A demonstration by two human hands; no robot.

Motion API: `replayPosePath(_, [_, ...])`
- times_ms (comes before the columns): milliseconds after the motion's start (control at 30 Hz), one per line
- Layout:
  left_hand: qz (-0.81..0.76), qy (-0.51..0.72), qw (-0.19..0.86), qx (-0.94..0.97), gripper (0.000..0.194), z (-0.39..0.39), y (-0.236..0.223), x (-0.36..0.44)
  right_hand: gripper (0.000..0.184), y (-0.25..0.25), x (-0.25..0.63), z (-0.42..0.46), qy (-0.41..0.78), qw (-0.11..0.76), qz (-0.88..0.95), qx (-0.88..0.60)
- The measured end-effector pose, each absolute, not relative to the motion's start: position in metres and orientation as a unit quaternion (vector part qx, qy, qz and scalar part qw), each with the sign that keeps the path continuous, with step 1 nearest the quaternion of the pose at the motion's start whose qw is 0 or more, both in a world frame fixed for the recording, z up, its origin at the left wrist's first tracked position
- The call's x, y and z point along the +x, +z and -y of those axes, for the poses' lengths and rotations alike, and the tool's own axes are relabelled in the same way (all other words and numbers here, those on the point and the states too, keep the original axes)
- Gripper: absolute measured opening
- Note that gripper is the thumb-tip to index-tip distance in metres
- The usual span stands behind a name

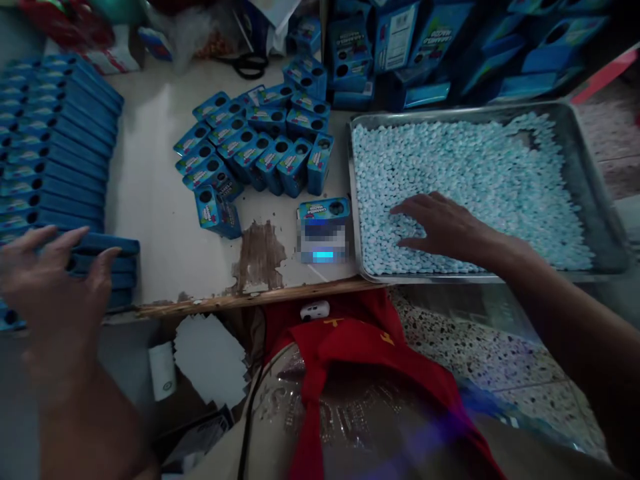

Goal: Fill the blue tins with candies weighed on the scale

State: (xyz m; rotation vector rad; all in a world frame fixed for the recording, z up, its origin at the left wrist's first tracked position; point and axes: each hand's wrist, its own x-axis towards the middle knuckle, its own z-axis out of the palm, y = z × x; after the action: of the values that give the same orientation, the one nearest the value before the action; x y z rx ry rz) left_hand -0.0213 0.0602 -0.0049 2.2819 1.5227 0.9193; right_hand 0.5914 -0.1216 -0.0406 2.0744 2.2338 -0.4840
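My left hand [63, 277] reaches over the near end of the stacked blue candy boxes [65, 153] at the left, fingers bent and apart, with the fingertips at the front boxes. Whether it touches them firmly I cannot tell. Over the pale blue and white candies [465, 167] in the metal tray [595, 173], my right hand [440, 227] is spread, its fingertips at the candies' surface. Between the hands, a blue candy box [323, 208] sits by the table's front edge, at a pixelated patch with a bright cyan strip [323, 255].
Several blue boxes with round holes on top [260, 147] stand grouped mid-table. More blue boxes [400, 40] are piled behind the tray. Black-handled scissors [250, 65] lie at the back. The wooden table edge [210, 301] is worn, with a stack of white card [213, 360] below.
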Motion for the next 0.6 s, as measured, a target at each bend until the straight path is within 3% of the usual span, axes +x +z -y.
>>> replayPosePath(167, [-0.494,0.279,-0.019,0.824,0.041,-0.047,-0.008,0.032,0.068,-0.065,0.589,0.106,-0.125,0.064,-0.791,0.596])
replayPosePath(367, [-0.480,0.236,0.000,0.845,0.050,-0.027,-0.012,0.084,0.030,-0.059,0.595,0.084,-0.215,0.115,-0.776,0.582])
replayPosePath(467, [-0.477,0.235,0.035,0.846,0.047,-0.023,-0.024,0.093,0.021,-0.054,0.614,0.090,-0.257,0.060,-0.735,0.624])
replayPosePath(600, [-0.430,0.227,0.000,0.874,0.034,-0.026,-0.047,0.098,0.025,-0.048,0.634,0.098,-0.271,-0.059,-0.659,0.699])
